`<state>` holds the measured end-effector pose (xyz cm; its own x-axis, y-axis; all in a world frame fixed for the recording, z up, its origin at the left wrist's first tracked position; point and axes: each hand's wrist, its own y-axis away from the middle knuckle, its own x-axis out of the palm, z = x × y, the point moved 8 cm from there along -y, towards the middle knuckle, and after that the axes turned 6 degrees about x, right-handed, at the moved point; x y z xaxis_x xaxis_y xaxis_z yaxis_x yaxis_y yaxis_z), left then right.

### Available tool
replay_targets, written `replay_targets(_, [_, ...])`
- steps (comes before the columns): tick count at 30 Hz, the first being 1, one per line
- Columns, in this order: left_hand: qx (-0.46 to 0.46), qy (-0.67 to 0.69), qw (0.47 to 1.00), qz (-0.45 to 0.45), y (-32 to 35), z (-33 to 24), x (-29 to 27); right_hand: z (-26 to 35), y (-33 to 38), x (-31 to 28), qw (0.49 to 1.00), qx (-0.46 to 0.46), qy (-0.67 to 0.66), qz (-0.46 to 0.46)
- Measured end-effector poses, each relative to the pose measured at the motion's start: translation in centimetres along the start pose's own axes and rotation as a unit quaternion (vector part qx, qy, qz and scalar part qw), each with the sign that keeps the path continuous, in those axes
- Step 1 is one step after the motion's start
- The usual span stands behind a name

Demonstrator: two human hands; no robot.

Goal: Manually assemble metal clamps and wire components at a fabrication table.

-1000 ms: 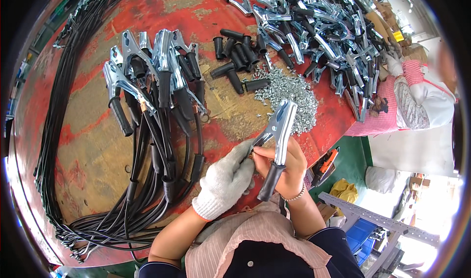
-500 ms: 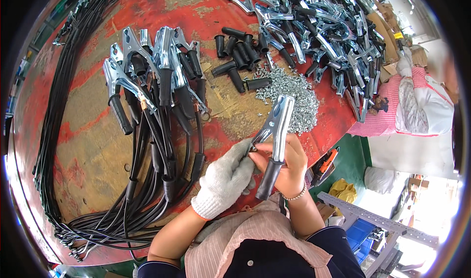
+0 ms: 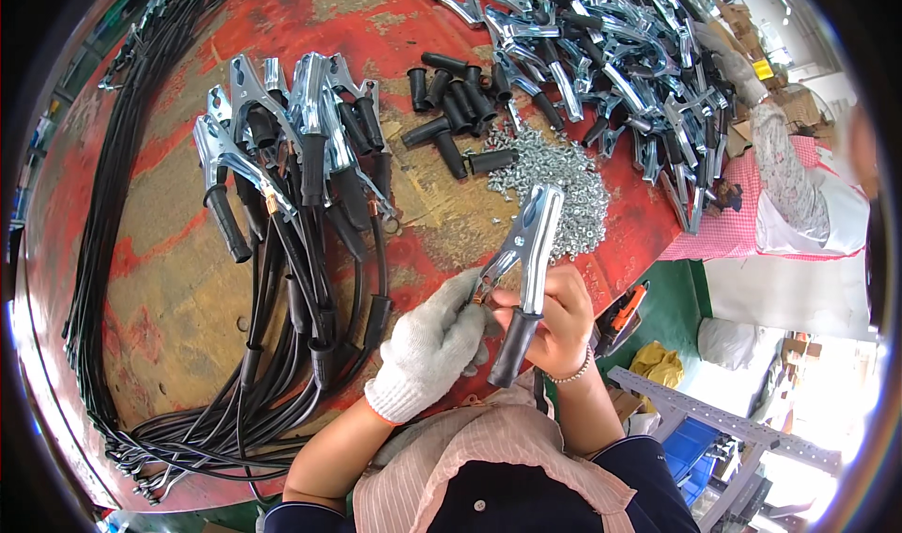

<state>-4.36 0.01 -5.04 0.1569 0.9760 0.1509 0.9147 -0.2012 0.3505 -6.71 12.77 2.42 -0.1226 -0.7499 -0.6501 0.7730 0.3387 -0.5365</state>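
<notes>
A silver metal spring clamp (image 3: 538,242) points jaws-up in front of me, with a black sleeve (image 3: 515,349) on its right handle. My left hand (image 3: 427,345), in a white knit glove, is closed around its other handle. A small copper-coloured end (image 3: 480,297) shows at the glove's fingertips. My bare right hand (image 3: 567,321) is behind the sleeved handle, its fingers curled and its thumb and forefinger close to the copper end. Whatever those fingertips pinch is hidden. Just beyond the clamp lies a pile of small silver nuts or screws (image 3: 573,190).
Loose black sleeves (image 3: 460,105) lie beyond the nuts. A heap of clamps (image 3: 620,72) fills the far right. At left, finished-looking clamps (image 3: 249,110) lie with bundled black cables (image 3: 272,383). Longer cables (image 3: 122,185) line the left edge. Another person's sleeved arm (image 3: 787,176) reaches toward the heap.
My right fingertips have drawn back slightly from the inner handle, exposing the copper end. The clamp and left hand have barely shifted. The other person's arm has stretched farther toward the heap.
</notes>
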Motion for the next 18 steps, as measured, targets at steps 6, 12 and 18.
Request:
replay_targets(6, [0.000,0.018,1.000,0.002,0.0,-0.4,0.0,-0.1,1.1,0.4,1.000,-0.004,0.006,0.026])
replay_targets(12, [0.019,-0.012,1.000,-0.007,0.1,0.0,-0.3,0.6,0.1,0.1,1.000,-0.014,0.007,0.011])
replay_targets(18, [-0.011,0.007,1.000,0.010,0.3,-1.1,-0.1,0.0,0.7,-0.2,1.000,-0.026,0.002,-0.001])
